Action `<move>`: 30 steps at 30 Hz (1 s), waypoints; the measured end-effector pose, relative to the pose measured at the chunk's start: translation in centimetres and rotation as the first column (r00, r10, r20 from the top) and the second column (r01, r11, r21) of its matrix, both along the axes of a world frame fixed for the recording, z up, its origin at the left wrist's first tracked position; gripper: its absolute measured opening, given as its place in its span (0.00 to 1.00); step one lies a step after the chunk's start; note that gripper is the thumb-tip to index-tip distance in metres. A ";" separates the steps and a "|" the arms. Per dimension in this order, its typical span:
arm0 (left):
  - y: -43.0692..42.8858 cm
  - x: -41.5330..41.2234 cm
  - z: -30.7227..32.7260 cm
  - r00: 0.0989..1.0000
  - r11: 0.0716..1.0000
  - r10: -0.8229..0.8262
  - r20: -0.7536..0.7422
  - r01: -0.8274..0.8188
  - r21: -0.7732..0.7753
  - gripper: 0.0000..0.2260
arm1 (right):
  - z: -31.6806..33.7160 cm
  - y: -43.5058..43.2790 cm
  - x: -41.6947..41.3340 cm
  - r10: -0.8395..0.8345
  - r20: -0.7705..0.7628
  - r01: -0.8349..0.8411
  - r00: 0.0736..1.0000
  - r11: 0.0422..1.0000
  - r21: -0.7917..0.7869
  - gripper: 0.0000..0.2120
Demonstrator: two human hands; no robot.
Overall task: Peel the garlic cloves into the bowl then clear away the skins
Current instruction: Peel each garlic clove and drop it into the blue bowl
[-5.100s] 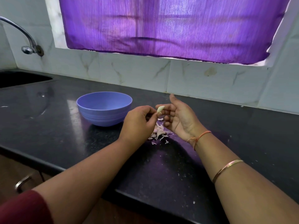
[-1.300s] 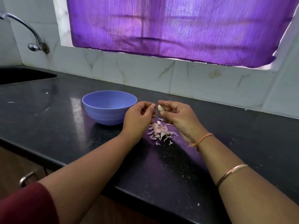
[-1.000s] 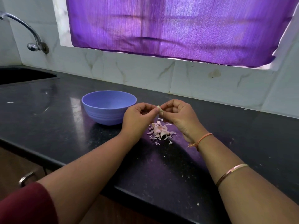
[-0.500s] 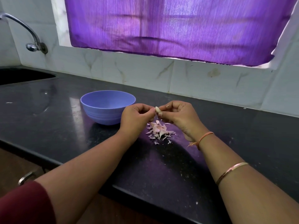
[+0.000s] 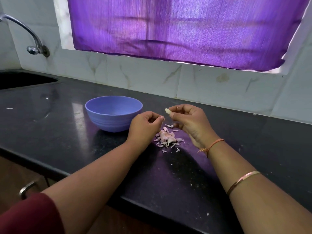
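Pale clove (image 5: 167, 111) sits pinched at the fingertips of the right hand (image 5: 190, 123), held above the table (image 5: 50, 135) just right of the blue bowl (image 5: 109, 123). Left hand (image 5: 143, 125) hovers close beside it, apart from the clove, fingers curled with thumb against forefinger; whether they pinch a scrap I cannot tell. Pinkish skins (image 5: 167, 138) lie heaped on the table beneath both hands.

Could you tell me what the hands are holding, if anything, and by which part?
The right hand pinches a garlic clove by one end, between thumb and fingertip. The left hand is curled; whether it holds anything cannot be told.
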State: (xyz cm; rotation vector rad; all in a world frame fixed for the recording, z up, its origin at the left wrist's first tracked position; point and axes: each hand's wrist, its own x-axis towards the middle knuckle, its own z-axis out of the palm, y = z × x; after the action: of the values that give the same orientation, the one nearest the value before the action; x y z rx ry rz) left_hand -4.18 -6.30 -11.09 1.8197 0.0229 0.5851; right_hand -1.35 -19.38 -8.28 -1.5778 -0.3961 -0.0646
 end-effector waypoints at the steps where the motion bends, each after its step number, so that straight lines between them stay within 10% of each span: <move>1: 0.0 0.0 0.0 1.000 1.000 0.000 -0.007 0.000 0.011 0.04 | 0.2 0.2 0.0 -0.014 0.011 0.013 1.000 1.000 0.025 0.05; 17: 0.4 0.4 0.3 0.994 0.964 0.086 -0.073 -0.065 0.258 0.08 | 3.1 9.1 0.8 0.086 0.396 0.132 0.914 0.861 -0.492 0.04; 25: 0.2 0.6 0.0 1.000 1.000 -0.015 -0.024 0.016 0.015 0.10 | 2.1 3.4 1.1 -0.273 0.421 0.439 0.865 0.818 -0.372 0.22; 30: 0.1 0.4 0.1 0.999 0.997 -0.047 -0.009 0.046 -0.066 0.14 | 0.7 -0.8 0.6 -0.128 0.218 0.234 0.967 0.785 -0.574 0.11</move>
State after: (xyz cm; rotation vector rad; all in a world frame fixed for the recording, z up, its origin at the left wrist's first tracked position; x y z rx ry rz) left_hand -3.77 -6.24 -11.02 1.7547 0.0071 0.5364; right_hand -0.78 -20.18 -7.54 -2.2510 -0.4168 -0.2442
